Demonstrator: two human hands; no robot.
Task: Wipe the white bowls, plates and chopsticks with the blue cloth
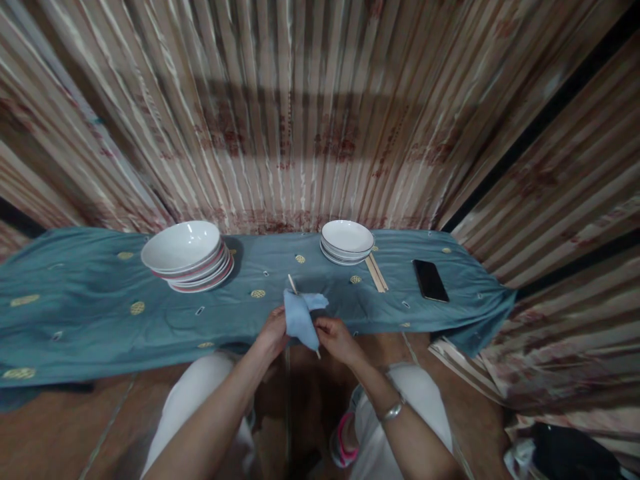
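A light blue cloth [300,318] is draped around a thin chopstick [293,284], whose ends stick out above and below the cloth. My left hand [275,330] is closed on the cloth from the left side, its fingertips partly hidden behind the fabric. On the other side, my right hand [336,337] pinches near the lower end of the chopstick, at the cloth's edge. Both hands are over the front edge of the table. Several more chopsticks [377,273] lie to the right, beside a stack of small white plates [347,238] with dark rims.
Left on the table stands a tilted stack of white bowls and plates [185,250], some red-rimmed. A black phone [431,280] lies at the right. The table has a blue-green cloth [170,327] with yellow motifs. Patterned curtains [300,120] hang behind and to the right.
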